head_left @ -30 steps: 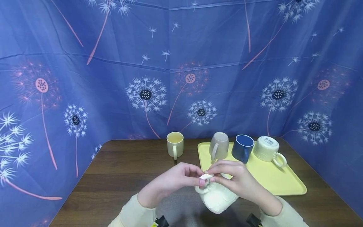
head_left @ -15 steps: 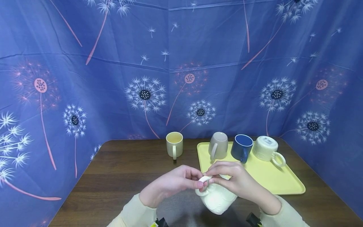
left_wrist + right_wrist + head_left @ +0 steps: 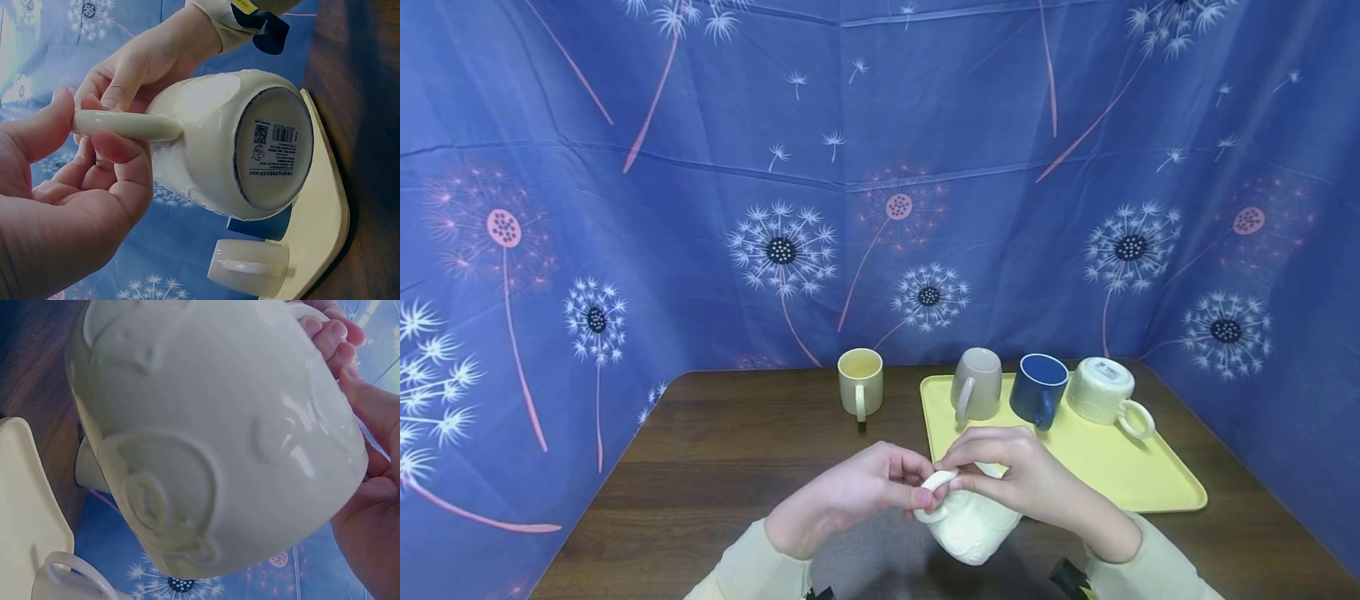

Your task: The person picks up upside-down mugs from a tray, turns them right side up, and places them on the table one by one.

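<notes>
The left hand [image 3: 874, 485] and the right hand [image 3: 1011, 468] are close together — the left pinches the ring-shaped handle [image 3: 128, 124] of a glossy off-white embossed ceramic mug [image 3: 973, 525], the right pinches at it from the opposite side. The mug's body lies below and between the hands, tilted, its labelled base [image 3: 275, 153] facing the left wrist camera. Beyond the right hand, a pale-yellow rectangular tray [image 3: 1138, 477] carries three mugs.

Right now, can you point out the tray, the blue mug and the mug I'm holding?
Tray [image 3: 1123, 477], head view: on its bare floor.
Blue mug [image 3: 1030, 396], head view: on its outer wall.
Held mug [image 3: 209, 147], left wrist view: on its side wall.
</notes>
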A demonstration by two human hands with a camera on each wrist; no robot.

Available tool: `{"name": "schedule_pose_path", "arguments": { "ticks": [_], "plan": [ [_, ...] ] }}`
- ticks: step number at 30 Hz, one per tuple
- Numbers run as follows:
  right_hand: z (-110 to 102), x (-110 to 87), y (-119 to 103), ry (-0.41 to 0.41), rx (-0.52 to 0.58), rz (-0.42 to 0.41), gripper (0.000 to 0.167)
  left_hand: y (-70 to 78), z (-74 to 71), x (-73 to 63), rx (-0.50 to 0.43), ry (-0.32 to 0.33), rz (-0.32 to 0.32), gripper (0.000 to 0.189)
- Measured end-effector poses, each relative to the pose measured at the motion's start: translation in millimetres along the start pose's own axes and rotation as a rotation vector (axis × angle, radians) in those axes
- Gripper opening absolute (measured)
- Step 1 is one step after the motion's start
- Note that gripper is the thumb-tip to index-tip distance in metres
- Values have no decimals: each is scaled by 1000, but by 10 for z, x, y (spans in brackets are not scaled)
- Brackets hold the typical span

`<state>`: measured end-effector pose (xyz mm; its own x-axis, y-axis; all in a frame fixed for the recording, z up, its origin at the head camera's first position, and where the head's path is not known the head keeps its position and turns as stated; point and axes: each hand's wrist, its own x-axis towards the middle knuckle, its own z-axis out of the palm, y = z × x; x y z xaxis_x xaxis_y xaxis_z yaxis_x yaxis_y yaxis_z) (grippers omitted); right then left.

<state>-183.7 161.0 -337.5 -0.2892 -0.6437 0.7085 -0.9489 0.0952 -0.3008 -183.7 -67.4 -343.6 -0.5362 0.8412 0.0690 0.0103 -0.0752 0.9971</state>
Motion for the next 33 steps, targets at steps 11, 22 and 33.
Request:
{"name": "schedule_pose_path", "arguments": {
  "ticks": [11, 22, 33],
  "plan": [
    [-7, 60, -9, 16, -88, -25, 32, -53, 32, -28, 48, 54, 98, 23],
    [-66, 17, 74, 136, -129, -11, 23, -76, -17, -98, 86, 135, 149, 25],
    [-163, 13, 85, 213, -232, 139, 32, -96, -83, -173, 137, 239, 169, 18]
  ]
}}
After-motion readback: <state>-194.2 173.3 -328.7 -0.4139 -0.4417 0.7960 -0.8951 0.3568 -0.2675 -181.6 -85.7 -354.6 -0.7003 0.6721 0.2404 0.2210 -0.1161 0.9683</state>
